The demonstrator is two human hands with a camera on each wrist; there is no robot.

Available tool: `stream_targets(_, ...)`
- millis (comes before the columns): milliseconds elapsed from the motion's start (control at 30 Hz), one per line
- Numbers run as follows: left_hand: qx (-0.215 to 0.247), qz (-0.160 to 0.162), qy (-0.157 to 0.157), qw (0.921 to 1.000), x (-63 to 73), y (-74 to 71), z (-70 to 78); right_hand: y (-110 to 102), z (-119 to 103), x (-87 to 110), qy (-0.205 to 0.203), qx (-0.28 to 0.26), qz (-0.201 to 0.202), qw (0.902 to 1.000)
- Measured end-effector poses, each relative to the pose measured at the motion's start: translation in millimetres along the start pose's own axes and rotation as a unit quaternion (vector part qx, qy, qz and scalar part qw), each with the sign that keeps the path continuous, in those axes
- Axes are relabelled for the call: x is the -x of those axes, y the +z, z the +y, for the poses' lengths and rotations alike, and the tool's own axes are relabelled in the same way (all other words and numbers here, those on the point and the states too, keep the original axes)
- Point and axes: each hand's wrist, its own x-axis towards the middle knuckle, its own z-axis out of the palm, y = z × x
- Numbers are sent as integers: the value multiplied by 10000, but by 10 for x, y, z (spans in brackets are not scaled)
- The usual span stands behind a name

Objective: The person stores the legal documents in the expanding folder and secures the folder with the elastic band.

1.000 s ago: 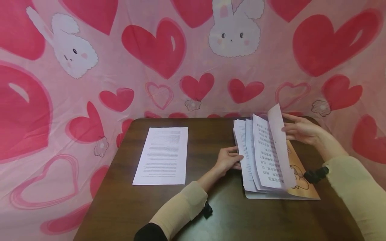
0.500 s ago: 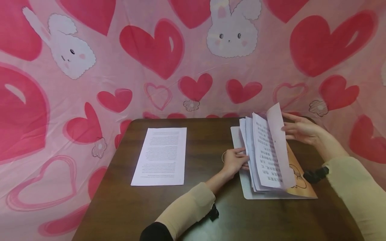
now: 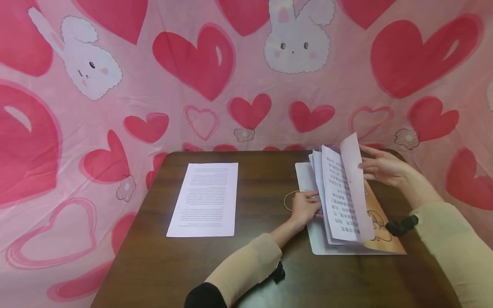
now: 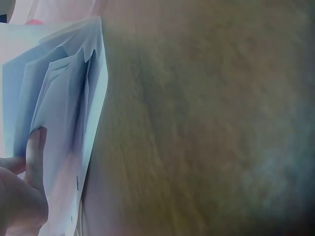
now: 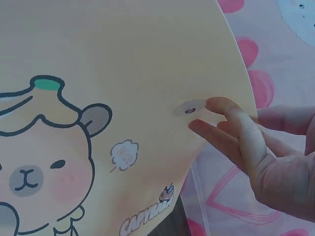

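A paper file folder lies at the right of the table, its orange cover printed with a cartoon capybara. My right hand pinches the far edge of the raised cover; in the right wrist view its fingertips sit beside a round button. Printed papers stand tilted inside the folder, fanned apart at their edges. At their left side my left hand pinches the papers, its thumb pressed on them in the left wrist view. The folder's white back panel shows underneath.
A printed sheet or thin stack lies flat on the left of the brown table. A thin string loop sticks out from the folder's left edge. Behind the table hangs a pink heart-and-rabbit cloth.
My left hand has moved right, pushing the papers' left edge farther into the folder. The white back panel and string loop have come into sight. The right hand keeps holding the cover up.
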Motion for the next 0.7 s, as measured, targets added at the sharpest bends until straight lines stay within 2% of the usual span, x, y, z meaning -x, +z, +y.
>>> stream_targets(267,35,39,-69,10000,26,-10,-8,0,-24,27,-1,-55,46,10000)
stream_targets(567,-2,-248,-146,9996,52,-74,-15,-3,-31,47,23,11,88,10000)
stream_targets(700,-14,-505,-228,9985,54,-132,-13,-10,-37,53,36,62,110,9999)
